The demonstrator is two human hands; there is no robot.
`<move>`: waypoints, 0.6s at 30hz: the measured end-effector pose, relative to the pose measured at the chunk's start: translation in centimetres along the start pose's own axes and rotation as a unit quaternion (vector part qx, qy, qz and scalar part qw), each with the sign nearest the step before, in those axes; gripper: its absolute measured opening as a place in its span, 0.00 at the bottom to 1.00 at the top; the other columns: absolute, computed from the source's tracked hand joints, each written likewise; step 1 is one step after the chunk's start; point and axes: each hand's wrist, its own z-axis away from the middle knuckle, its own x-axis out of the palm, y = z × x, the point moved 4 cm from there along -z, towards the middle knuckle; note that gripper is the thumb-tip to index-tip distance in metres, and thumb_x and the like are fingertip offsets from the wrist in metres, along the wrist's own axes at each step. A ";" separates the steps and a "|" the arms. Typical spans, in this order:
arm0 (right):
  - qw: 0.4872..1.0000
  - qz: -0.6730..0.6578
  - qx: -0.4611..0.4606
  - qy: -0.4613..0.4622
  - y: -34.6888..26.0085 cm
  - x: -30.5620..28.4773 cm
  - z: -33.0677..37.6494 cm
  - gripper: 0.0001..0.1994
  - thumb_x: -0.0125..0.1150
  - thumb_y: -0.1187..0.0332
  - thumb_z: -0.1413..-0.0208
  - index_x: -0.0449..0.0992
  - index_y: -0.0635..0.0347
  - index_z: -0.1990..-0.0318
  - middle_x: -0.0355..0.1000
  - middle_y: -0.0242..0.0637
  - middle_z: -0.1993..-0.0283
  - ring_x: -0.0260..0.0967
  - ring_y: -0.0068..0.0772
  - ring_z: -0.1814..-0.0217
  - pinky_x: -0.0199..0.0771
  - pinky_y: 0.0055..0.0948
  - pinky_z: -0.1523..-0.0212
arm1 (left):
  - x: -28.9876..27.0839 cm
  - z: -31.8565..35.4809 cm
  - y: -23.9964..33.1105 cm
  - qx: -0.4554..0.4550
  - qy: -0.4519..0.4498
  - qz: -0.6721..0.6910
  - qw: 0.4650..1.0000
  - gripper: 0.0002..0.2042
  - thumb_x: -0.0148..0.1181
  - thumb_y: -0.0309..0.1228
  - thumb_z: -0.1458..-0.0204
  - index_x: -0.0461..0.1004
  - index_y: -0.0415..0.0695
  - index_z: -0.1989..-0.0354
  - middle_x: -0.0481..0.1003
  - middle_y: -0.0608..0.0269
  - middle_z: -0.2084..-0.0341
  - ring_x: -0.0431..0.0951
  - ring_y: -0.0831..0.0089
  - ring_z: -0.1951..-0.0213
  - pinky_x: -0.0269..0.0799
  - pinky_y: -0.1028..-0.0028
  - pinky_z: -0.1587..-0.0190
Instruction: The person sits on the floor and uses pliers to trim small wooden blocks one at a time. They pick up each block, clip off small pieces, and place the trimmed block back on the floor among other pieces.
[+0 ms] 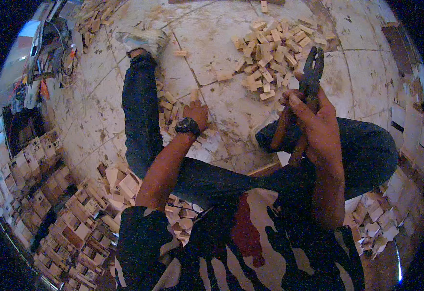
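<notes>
My right hand [318, 114] is closed around a pair of pliers [311, 72] with dark metal jaws and brown handles. Their jaws point away from me, a little apart, with nothing seen between them. Low over the floor, my left hand [197, 114] has its fingers bunched and curled down, with a dark watch on the wrist. A small wooden block [194, 95] shows at its fingertips; whether it is gripped I cannot tell. Just left of that hand, more small wooden blocks [169, 109] lie beside my leg.
Ahead of my right hand, a heap of small wooden blocks [265, 56] covers the stained tiled floor [221, 104]. A single block [180, 53] lies near my shoe [144, 40]. Rows of stacked wooden pieces [71, 233] fill the lower left. More wood pieces [374, 223] are piled at lower right.
</notes>
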 end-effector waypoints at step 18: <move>0.997 0.052 -0.061 0.004 0.5 -0.1 -0.3 0.20 0.59 0.66 0.45 0.65 0.64 0.47 0.71 0.35 0.62 0.68 0.27 0.61 0.69 0.27 0.61 | 15.0 -6.8 -10.6 -0.115 -0.064 0.542 0.830 0.19 0.56 0.41 0.46 0.73 0.44 0.50 0.77 0.58 0.62 0.77 0.67 0.63 0.74 0.68 0.58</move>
